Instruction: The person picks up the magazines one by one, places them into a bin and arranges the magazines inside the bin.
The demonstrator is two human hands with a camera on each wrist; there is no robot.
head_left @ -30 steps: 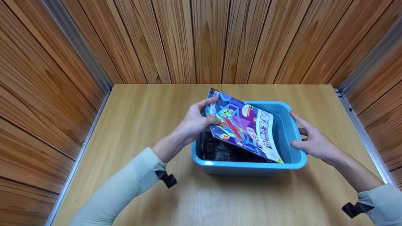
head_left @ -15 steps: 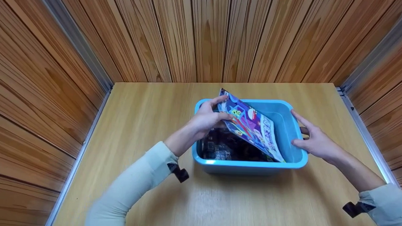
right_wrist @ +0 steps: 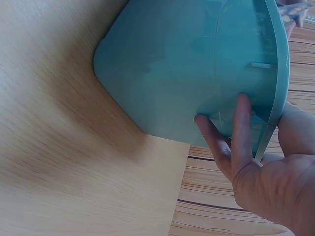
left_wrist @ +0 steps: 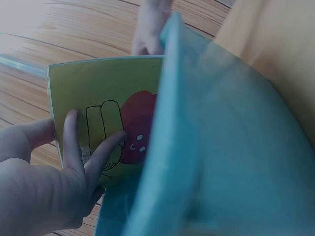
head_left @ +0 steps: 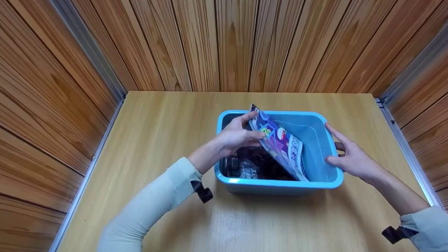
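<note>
A blue plastic bin (head_left: 281,183) stands in the middle of the wooden table (head_left: 164,120). My left hand (head_left: 248,127) grips a colourful book (head_left: 283,147) by its upper left edge, and the book stands steeply tilted inside the bin. In the left wrist view my fingers (left_wrist: 74,142) lie on the book's yellow back cover (left_wrist: 103,93), beside the bin wall (left_wrist: 221,147). A dark book (head_left: 250,165) lies flat on the bin's floor. My right hand (head_left: 347,156) holds the bin's right rim. Its fingers (right_wrist: 236,142) lie on the outer wall of the bin (right_wrist: 187,64).
Wood-panelled walls (head_left: 230,40) close the table in at the back and on both sides, with metal strips (head_left: 96,147) along the side edges. Bare tabletop (right_wrist: 59,147) shows all round the bin.
My left hand has moved right and down, tipping the colourful book more upright and deeper into the bin. The right hand has stayed on the rim.
</note>
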